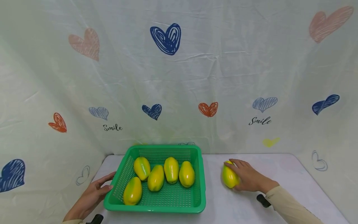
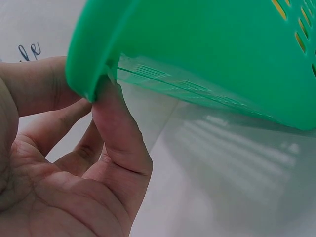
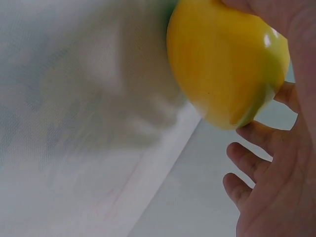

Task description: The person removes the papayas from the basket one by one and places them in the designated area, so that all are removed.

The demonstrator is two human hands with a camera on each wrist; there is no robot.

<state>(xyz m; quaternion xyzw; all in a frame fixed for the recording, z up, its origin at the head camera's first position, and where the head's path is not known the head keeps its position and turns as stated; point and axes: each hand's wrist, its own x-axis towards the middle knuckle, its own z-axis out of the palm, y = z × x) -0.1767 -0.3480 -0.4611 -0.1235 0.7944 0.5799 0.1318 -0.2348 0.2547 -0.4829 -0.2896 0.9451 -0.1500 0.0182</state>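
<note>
My left hand (image 1: 90, 196) pinches the left rim of a green plastic basket (image 1: 203, 186) between thumb and fingers. In the left wrist view, the basket's rim (image 2: 81, 54) passes between the thumb and a finger of that hand (image 2: 64, 192). Several glossy yellow-green papayas (image 1: 155, 178) lie inside the basket. To the right of it, my right hand (image 1: 250, 177) grips one more papaya (image 1: 229, 175) from its right side. The right wrist view has this papaya (image 3: 222, 64) between the thumb and fingertips, with the other fingers of the right hand (image 3: 281, 182) spread below.
A white table (image 1: 215, 205) lies under the basket. Behind and beside it hangs a pale curtain (image 1: 195, 77) printed with hearts and the word Smile. A black strap piece (image 1: 263, 201) is at the right wrist, another (image 1: 97, 219) at the left.
</note>
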